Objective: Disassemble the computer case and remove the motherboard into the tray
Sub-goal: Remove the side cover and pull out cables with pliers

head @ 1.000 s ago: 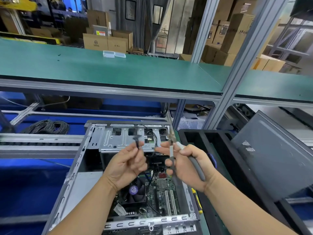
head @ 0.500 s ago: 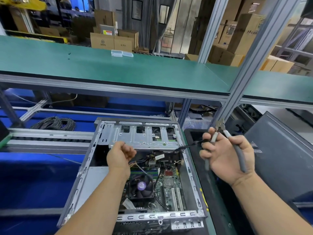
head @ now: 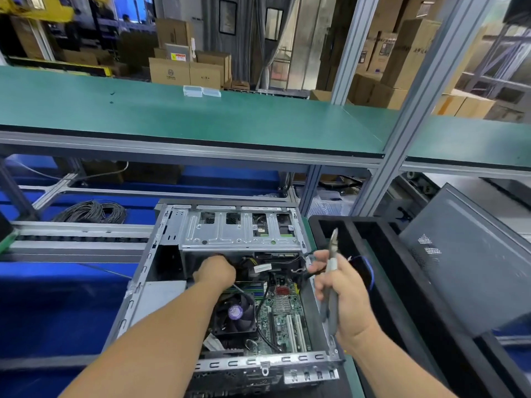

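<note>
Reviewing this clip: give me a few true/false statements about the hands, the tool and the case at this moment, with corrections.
1. The right hand holds the pliers. True.
2. The motherboard already lies in the black tray. False: it is still inside the computer case.
3. The left hand reaches into the case below the drive cage. True.
4. The side panel covers the case. False: it is off, leaning to the right by the tray.
5. The CPU fan is held in the left hand. False: it sits on the board.
</note>
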